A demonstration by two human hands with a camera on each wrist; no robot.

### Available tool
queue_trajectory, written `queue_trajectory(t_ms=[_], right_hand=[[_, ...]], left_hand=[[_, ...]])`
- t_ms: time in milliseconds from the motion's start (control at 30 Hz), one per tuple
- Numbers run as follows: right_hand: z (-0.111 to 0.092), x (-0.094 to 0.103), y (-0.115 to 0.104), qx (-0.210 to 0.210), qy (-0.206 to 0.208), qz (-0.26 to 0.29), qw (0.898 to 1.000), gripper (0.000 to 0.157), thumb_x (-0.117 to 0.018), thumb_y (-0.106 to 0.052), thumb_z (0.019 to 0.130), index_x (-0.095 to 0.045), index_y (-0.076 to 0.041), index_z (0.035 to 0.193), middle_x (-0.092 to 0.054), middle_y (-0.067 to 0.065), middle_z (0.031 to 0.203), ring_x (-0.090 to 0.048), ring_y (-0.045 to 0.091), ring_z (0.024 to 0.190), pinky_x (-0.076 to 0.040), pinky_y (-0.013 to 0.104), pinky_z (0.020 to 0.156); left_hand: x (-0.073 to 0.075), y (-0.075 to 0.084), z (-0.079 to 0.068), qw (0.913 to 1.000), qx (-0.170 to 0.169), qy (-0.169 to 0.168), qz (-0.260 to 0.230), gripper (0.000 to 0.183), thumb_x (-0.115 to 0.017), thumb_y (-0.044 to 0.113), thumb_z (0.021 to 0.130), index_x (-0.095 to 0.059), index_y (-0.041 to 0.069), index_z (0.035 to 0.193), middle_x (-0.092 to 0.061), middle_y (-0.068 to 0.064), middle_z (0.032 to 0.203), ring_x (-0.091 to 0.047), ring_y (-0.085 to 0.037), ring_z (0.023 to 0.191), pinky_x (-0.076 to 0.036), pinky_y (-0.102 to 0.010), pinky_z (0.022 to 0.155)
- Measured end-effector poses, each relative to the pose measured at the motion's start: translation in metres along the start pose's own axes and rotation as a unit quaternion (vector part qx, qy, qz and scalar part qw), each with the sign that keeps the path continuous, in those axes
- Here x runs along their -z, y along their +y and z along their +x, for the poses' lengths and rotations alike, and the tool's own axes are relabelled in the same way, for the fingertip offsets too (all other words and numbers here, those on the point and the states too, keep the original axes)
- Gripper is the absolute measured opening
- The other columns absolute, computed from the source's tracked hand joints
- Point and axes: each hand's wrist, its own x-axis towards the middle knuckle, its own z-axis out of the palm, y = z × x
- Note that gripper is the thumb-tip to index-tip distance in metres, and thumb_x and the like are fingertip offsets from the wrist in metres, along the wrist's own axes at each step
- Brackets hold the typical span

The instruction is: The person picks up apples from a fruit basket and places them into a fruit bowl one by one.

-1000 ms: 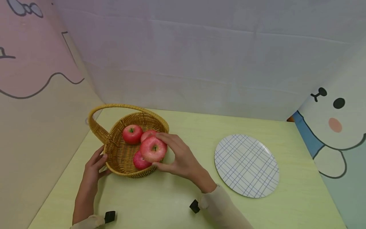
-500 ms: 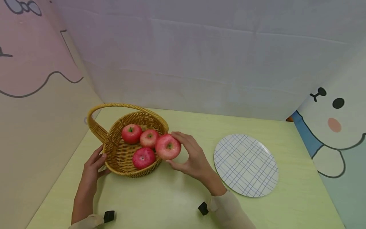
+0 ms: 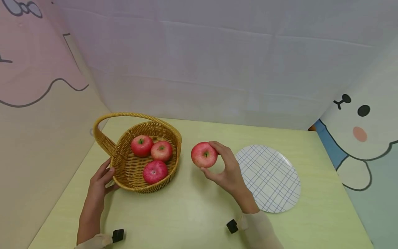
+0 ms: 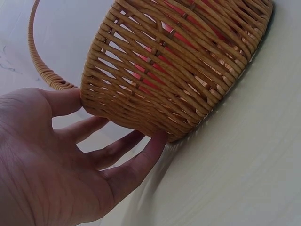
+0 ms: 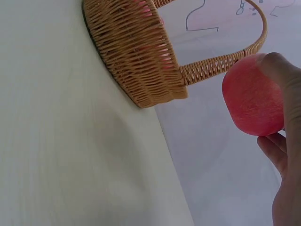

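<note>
My right hand (image 3: 230, 173) pinches a red apple (image 3: 203, 155) between thumb and fingers, above the table between basket and plate. In the right wrist view this apple (image 5: 254, 96) appears large, partly covered by the fingers. A round wicker basket (image 3: 116, 162) with a tall arched handle stands at left, with three apples inside: one at the back left (image 3: 141, 145), one beside it (image 3: 161, 151) and a deeper pink one in front (image 3: 155, 172). My left hand (image 3: 100, 178) rests against the basket's left side, its fingertips touching the outer weave of the basket (image 4: 155, 80).
A round white plate (image 3: 273, 180) with blue grid lines lies at right, partly covered by my right hand and forearm. The pale yellow table (image 3: 174, 218) meets a whitish cloth wall (image 3: 202, 69) at the back. Cartoon-printed panels stand on both sides.
My right hand has carried the apple from over the basket rightward, outside the rim. The apples it hid inside are now in full view. My left hand stays at the basket.
</note>
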Motion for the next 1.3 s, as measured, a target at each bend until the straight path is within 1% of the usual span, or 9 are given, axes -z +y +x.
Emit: queue_trajectory(t_ms=[133, 300, 467, 667, 833, 933, 1067, 1167, 1300], right_hand=[[-0.005, 0.013, 0.005, -0.021, 0.030, 0.001, 0.999, 0.080, -0.090, -0.007, 0.060, -0.056, 0.007, 0.131, -0.061, 0.022, 0.127, -0.056, 0.032, 0.114, -0.045, 0.014, 0.099], [-0.008, 0.034, -0.002, -0.056, 0.052, -0.013, 0.997, 0.079, -0.088, 0.006, 0.055, -0.055, 0.014, 0.127, -0.060, 0.029, 0.123, -0.056, 0.036, 0.111, -0.045, 0.013, 0.098], [-0.011, 0.053, -0.008, -0.093, 0.062, -0.036, 0.993, 0.075, -0.085, 0.008, 0.059, -0.055, 0.014, 0.127, -0.060, 0.028, 0.122, -0.055, 0.035, 0.110, -0.044, 0.011, 0.098], [-0.023, 0.067, 0.003, -0.112, 0.073, -0.058, 0.989, 0.075, -0.086, 0.008, 0.060, -0.055, 0.011, 0.129, -0.060, 0.027, 0.123, -0.055, 0.031, 0.113, -0.043, 0.009, 0.098], [-0.031, 0.077, 0.007, -0.127, 0.079, -0.076, 0.986, 0.075, -0.085, 0.010, 0.061, -0.054, 0.012, 0.129, -0.059, 0.028, 0.125, -0.053, 0.033, 0.113, -0.042, 0.007, 0.098], [-0.043, 0.081, 0.022, -0.136, 0.085, -0.086, 0.983, 0.079, -0.086, 0.008, 0.060, -0.054, 0.008, 0.132, -0.059, 0.025, 0.128, -0.053, 0.031, 0.115, -0.042, 0.006, 0.098], [-0.058, 0.087, 0.042, -0.151, 0.085, -0.097, 0.980, 0.083, -0.089, 0.005, 0.061, -0.054, -0.001, 0.137, -0.060, 0.017, 0.132, -0.053, 0.022, 0.119, -0.042, 0.006, 0.097], [-0.065, 0.090, 0.050, -0.166, 0.077, -0.099, 0.978, 0.084, -0.089, 0.001, 0.063, -0.054, -0.006, 0.139, -0.059, 0.013, 0.134, -0.053, 0.016, 0.121, -0.042, 0.006, 0.097], [-0.070, 0.091, 0.052, -0.197, 0.060, -0.098, 0.974, 0.082, -0.089, -0.006, 0.067, -0.052, -0.011, 0.141, -0.058, 0.009, 0.137, -0.051, 0.010, 0.123, -0.041, 0.006, 0.099]], left_hand=[[0.000, 0.000, 0.000, 1.0000, -0.001, 0.001, 0.001, 0.059, -0.049, 0.037, 0.103, -0.026, 0.028, 0.157, -0.051, 0.021, 0.123, -0.059, 0.012, 0.102, -0.057, -0.019, 0.073], [0.000, 0.000, -0.001, 1.0000, -0.006, -0.003, -0.005, 0.059, -0.049, 0.036, 0.104, -0.026, 0.027, 0.157, -0.052, 0.022, 0.122, -0.059, 0.011, 0.102, -0.057, -0.019, 0.073], [0.000, 0.001, -0.002, 0.9997, -0.015, -0.009, -0.015, 0.059, -0.049, 0.034, 0.104, -0.025, 0.025, 0.158, -0.052, 0.023, 0.122, -0.060, 0.010, 0.102, -0.058, -0.020, 0.073], [-0.001, 0.001, -0.002, 0.9999, -0.009, -0.004, -0.008, 0.060, -0.049, 0.036, 0.103, -0.026, 0.026, 0.157, -0.050, 0.022, 0.124, -0.059, 0.011, 0.102, -0.057, -0.020, 0.073], [-0.001, 0.001, -0.001, 1.0000, -0.004, -0.002, -0.008, 0.060, -0.049, 0.037, 0.103, -0.026, 0.026, 0.157, -0.050, 0.022, 0.123, -0.059, 0.010, 0.101, -0.057, -0.020, 0.073], [-0.001, 0.001, -0.001, 1.0000, -0.002, 0.000, -0.008, 0.060, -0.050, 0.037, 0.103, -0.026, 0.026, 0.157, -0.050, 0.022, 0.122, -0.059, 0.010, 0.101, -0.057, -0.020, 0.073], [-0.001, 0.000, -0.001, 1.0000, -0.004, 0.001, -0.008, 0.060, -0.050, 0.037, 0.103, -0.026, 0.026, 0.157, -0.050, 0.022, 0.122, -0.059, 0.011, 0.101, -0.057, -0.020, 0.073], [-0.001, 0.000, -0.001, 0.9999, -0.005, 0.001, -0.009, 0.060, -0.050, 0.037, 0.103, -0.027, 0.026, 0.157, -0.050, 0.022, 0.123, -0.059, 0.011, 0.101, -0.057, -0.019, 0.073], [-0.001, 0.000, -0.001, 1.0000, -0.004, 0.001, -0.009, 0.060, -0.050, 0.037, 0.103, -0.027, 0.027, 0.157, -0.050, 0.022, 0.123, -0.059, 0.010, 0.101, -0.057, -0.019, 0.073]])
